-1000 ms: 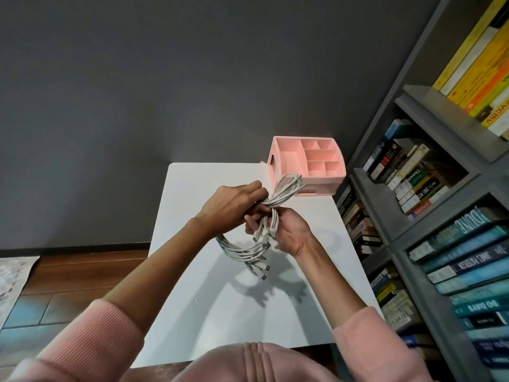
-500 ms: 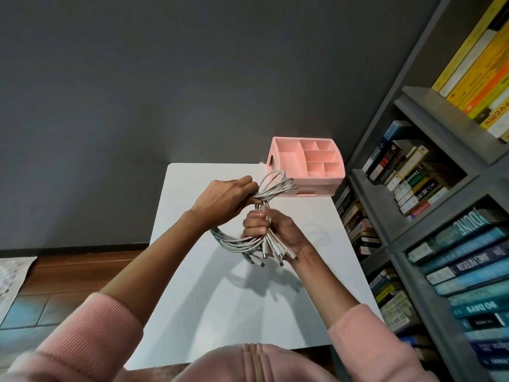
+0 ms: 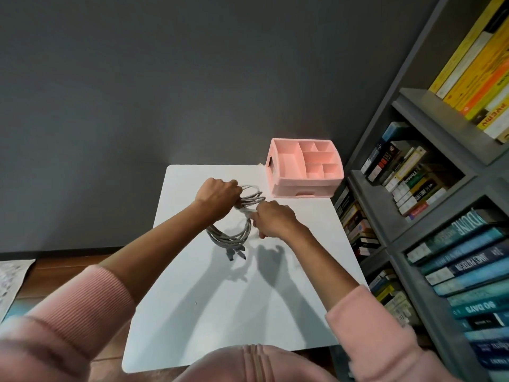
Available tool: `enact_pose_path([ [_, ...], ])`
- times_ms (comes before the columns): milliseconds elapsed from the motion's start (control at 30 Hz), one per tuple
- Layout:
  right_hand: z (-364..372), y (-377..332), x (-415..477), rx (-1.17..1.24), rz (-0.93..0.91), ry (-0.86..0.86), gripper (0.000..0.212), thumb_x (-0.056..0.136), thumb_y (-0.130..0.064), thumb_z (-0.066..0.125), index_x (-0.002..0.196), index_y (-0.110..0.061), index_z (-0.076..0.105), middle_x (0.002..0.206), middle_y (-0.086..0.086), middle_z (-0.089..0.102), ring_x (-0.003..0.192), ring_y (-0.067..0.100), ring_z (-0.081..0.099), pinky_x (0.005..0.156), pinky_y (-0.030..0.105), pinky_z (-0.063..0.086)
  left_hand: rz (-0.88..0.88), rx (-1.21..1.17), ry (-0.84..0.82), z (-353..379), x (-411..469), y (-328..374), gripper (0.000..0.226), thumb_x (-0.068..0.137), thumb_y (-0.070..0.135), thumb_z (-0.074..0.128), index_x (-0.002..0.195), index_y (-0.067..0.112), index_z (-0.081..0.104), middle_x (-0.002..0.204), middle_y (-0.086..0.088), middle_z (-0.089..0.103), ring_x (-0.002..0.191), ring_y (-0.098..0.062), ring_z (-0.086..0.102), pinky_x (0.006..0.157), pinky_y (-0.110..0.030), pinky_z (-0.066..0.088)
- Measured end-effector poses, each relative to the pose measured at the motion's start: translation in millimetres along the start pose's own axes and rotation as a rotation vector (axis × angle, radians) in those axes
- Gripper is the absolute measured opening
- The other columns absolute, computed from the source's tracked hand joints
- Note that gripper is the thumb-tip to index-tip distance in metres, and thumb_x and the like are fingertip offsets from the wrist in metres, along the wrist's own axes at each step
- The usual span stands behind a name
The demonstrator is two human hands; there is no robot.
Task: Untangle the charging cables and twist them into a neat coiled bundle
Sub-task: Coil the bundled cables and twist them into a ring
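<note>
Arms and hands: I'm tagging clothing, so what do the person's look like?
Pink ribbed-knit sleeves cover both arms; the left sleeve and right sleeve end in cuffs short of the wrists. The left hand and right hand are bare, no gloves or watch showing.

The charging cables (image 3: 230, 236), pale grey-white, are gathered into one rough coil just above the centre of the frame. The left hand (image 3: 217, 194) grips the crossing point and the right hand (image 3: 272, 219) pinches strands beside it. A small loop stands above, a larger loop hangs below, and connector ends dangle lowest.
</note>
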State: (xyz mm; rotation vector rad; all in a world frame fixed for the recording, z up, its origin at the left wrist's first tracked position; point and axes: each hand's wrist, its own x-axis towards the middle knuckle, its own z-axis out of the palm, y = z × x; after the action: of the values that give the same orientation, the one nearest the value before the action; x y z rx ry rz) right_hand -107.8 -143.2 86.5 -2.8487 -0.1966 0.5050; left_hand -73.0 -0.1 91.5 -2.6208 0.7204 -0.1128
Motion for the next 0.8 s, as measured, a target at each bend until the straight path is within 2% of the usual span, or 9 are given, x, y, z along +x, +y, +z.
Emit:
enact_pose_path([
  [67,-8.1,0.8,-0.1,-0.033,-0.039,0.000,0.020,0.102,-0.031,0.038,0.093,-0.018,0.051,0.115,0.012,0.064,0.108,0.032,0.057,0.086,0.036,0.038,-0.034,-0.014,-0.017,5.2,-0.5,-1.5,0.025,0.099,0.014,0.038,0.120,0.016,0.052,0.119,-0.003,0.055,0.099,-0.028,0.064,0.064,-0.031,0.036],
  [100,-13.3,4.0,-1.7,-0.030,-0.059,-0.022,0.023,0.103,-0.032,0.035,0.090,-0.018,0.048,0.113,0.013,0.062,0.105,0.033,0.056,0.085,0.036,0.037,-0.054,-0.027,-0.025,9.0,-0.8,-3.9,0.024,0.099,0.015,0.038,0.119,0.017,0.053,0.118,-0.003,0.055,0.099,-0.028,0.064,0.064,-0.031,0.036],
  [233,-24.5,24.7,-2.1,0.015,-0.101,-0.115,0.033,0.103,-0.033,0.032,0.075,-0.018,0.041,0.076,-0.002,0.045,0.066,0.020,0.045,0.076,0.035,0.038,-0.142,-0.152,-0.062,26.6,-5.9,-14.9,0.020,0.100,0.023,0.040,0.111,0.018,0.055,0.115,-0.002,0.057,0.098,-0.029,0.063,0.065,-0.032,0.035],
  [367,-22.9,39.0,0.5,0.218,-0.149,-0.178,0.033,0.102,-0.032,0.038,0.074,-0.016,0.044,0.069,-0.001,0.043,0.064,0.017,0.043,0.044,0.022,0.038,-0.185,-0.225,-0.106,42.3,-8.3,-17.1,0.021,0.100,0.024,0.040,0.111,0.017,0.056,0.114,-0.002,0.057,0.099,-0.030,0.062,0.067,-0.033,0.036],
  [433,-24.6,47.5,-2.6,0.408,-0.179,-0.218,0.032,0.101,-0.031,0.040,0.074,-0.016,0.045,0.070,0.001,0.040,0.066,0.018,0.040,0.036,0.020,0.036,-0.242,-0.241,-0.149,54.8,-13.1,-25.0,0.023,0.100,0.025,0.039,0.111,0.017,0.057,0.115,-0.003,0.058,0.101,-0.030,0.062,0.068,-0.033,0.036],
  [500,-26.9,59.2,-5.0,0.502,-0.208,-0.261,0.031,0.102,-0.032,0.041,0.076,-0.015,0.045,0.069,-0.001,0.037,0.065,0.014,0.037,0.038,0.020,0.036,-0.312,-0.289,-0.164,69.1,-20.8,-35.3,0.026,0.100,0.032,0.039,0.111,0.017,0.057,0.115,-0.003,0.058,0.101,-0.031,0.062,0.068,-0.034,0.038],
  [667,-7.6,84.1,3.5,0.588,-0.165,-0.323,0.030,0.102,-0.032,0.041,0.076,-0.016,0.045,0.070,-0.001,0.037,0.062,0.011,0.036,0.043,0.026,0.039,-0.405,-0.378,-0.045,79.3,-26.2,-52.7,0.024,0.099,0.033,0.040,0.108,0.018,0.057,0.111,-0.004,0.058,0.095,-0.034,0.062,0.064,-0.034,0.036],
  [733,7.0,89.2,8.7,0.598,-0.147,-0.329,0.031,0.102,-0.031,0.042,0.074,-0.016,0.045,0.069,0.000,0.041,0.064,0.012,0.040,0.045,0.024,0.042,-0.418,-0.371,-0.052,76.6,-27.5,-54.0,0.020,0.099,0.029,0.042,0.108,0.018,0.056,0.111,-0.004,0.058,0.095,-0.033,0.062,0.064,-0.034,0.035],
  [800,20.0,93.4,10.2,0.583,-0.131,-0.328,0.031,0.101,-0.030,0.044,0.074,-0.016,0.049,0.070,0.000,0.052,0.068,0.012,0.051,0.050,0.016,0.042,-0.425,-0.362,-0.075,72.1,-28.3,-49.3,0.019,0.098,0.025,0.042,0.110,0.017,0.056,0.112,-0.005,0.057,0.096,-0.033,0.062,0.065,-0.034,0.036],
])
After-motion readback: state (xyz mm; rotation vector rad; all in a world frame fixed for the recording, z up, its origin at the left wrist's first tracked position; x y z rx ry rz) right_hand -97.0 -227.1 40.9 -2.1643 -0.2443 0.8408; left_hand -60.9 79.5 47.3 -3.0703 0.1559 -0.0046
